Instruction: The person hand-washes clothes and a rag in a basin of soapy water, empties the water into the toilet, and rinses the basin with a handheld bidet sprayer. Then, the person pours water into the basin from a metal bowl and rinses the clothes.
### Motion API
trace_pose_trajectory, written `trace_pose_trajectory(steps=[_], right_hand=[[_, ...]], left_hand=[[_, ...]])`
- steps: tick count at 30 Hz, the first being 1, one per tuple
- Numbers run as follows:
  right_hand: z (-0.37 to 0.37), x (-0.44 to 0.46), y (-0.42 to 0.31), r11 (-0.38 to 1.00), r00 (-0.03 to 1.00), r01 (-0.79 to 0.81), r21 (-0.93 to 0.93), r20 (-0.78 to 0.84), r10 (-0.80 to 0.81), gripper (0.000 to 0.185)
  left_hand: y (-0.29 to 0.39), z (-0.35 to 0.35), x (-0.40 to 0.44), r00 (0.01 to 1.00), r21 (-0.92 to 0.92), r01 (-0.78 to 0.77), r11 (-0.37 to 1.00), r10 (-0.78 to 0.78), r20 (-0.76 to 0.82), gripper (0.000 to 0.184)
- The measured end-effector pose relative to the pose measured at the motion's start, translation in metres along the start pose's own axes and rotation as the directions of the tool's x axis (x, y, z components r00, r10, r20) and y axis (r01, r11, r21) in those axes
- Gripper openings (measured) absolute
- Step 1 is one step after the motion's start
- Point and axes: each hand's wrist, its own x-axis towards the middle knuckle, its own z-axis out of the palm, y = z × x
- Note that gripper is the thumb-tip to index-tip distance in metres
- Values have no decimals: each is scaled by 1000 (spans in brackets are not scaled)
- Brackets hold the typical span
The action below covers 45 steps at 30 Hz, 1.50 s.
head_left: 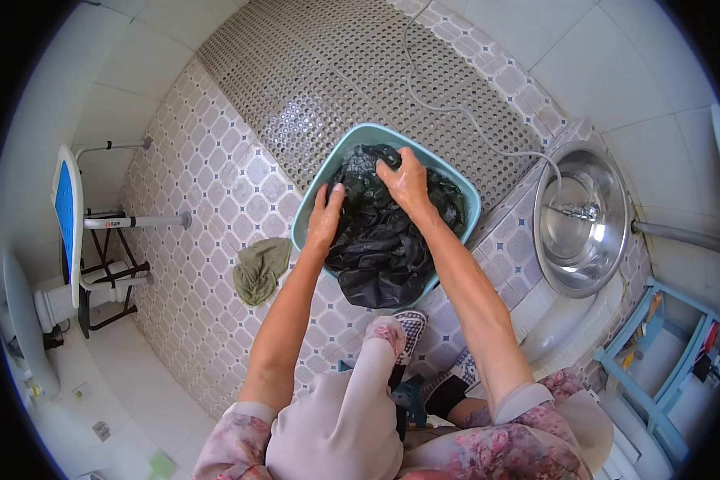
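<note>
A pile of wet black clothing (380,248) fills the light-teal plastic basin (467,182), and part of it drapes over the near rim. Water glistens around the cloth at the far side. My right hand (408,186) grips a bunched part of the clothing near the middle of the basin, fingers curled into it. At the basin's left side, my left hand (326,216) holds the clothing's edge between thumb and fingers, some of which are hidden. What kind of garment it is cannot be made out.
An olive-green cloth (262,270) lies on the tiled floor left of the basin. A perforated mat (328,64) spreads beyond. On the right are a metal bowl (608,232) with a hose (476,128) and a blue rack (656,360). A folding seat (70,216) projects at left.
</note>
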Motion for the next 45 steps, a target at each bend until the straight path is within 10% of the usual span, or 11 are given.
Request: trace_pose_trajectory(steps=[4, 9, 15, 18, 21, 27, 29, 31, 35, 39, 45], right_hand=[[4, -31, -48, 938, 979, 195, 286, 7, -205, 34], [24, -91, -103, 905, 879, 420, 70, 215, -425, 23], [66, -58, -75, 800, 824, 564, -206, 73, -562, 24], [53, 0, -73, 914, 993, 61, -402, 121, -13, 34], [49, 5, -66, 927, 996, -44, -373, 56, 70, 35], [68, -74, -71, 842, 860, 510, -176, 81, -504, 28], [63, -59, -67, 855, 889, 453, -253, 60, -454, 27], [52, -12, -43, 876, 961, 244, -416, -14, -274, 30], [38, 24, -7, 805, 962, 234, -546, 8, -274, 25], [23, -6, -24, 751, 894, 408, -519, 62, -443, 46], [31, -17, -11, 590, 859, 503, -631, 441, -261, 53]], left_hand=[[48, -11, -6, 843, -557, 521, 646, -288, 454, 64], [-45, -2, 49, 886, -739, 260, 621, 150, 438, 42], [-16, 1, 21, 866, -801, 483, 353, -61, 496, 29], [3, 1, 9, 850, -720, 524, 455, -227, 475, 27], [-5, 6, 14, 866, -725, 501, 474, -273, 420, 29], [-77, 44, 42, 754, -944, 329, -4, 604, 260, 38], [-53, 7, 21, 808, -820, 563, 101, 144, 572, 39], [28, -8, -8, 781, -605, 624, 494, -399, 479, 36], [23, -10, -18, 953, -597, 302, 743, -224, 204, 34], [-11, 16, -3, 952, 69, -242, 968, 251, -177, 60], [-12, 25, 6, 979, 453, -204, 868, 169, 116, 49]])
